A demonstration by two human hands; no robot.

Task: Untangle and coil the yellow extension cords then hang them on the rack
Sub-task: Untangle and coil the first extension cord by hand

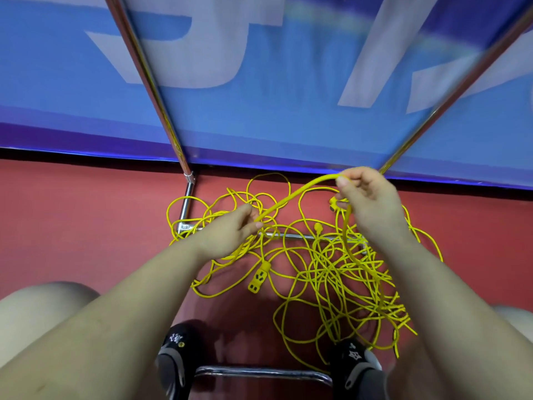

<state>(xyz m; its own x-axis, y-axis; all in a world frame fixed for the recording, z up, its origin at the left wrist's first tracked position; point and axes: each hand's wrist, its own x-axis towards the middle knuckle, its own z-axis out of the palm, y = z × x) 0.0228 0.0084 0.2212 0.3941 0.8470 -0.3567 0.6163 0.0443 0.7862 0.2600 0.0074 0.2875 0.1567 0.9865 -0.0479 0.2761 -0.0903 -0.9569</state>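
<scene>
I've got one strand of the yellow extension cords (291, 197) lifted between my two hands. My right hand (366, 197) pinches it at the top of its arc, thumb and forefinger closed tight on the cord, and a second length drops from that same hand straight down into the heap. My left hand (230, 229) holds the lower end of the span, fingers curled lightly round it, so the cord can slide.

The strand's long axis runs on a slant: up and away to my right pinch, down and toward my left. That's the line I work along, I reckon, left hand feeding, right hand gathering the loop.

The rest of the tangle (323, 269) lies below both grips, on the red floor (86, 220), mostly under and just beside my right hand, so the right is the nearer one to the mess. A socket end (259, 277) sits below and between my hands. The rack (144, 70) stands beyond my grips, its base bar running under the cords. No finished coil yet; early going, I'd say.
</scene>
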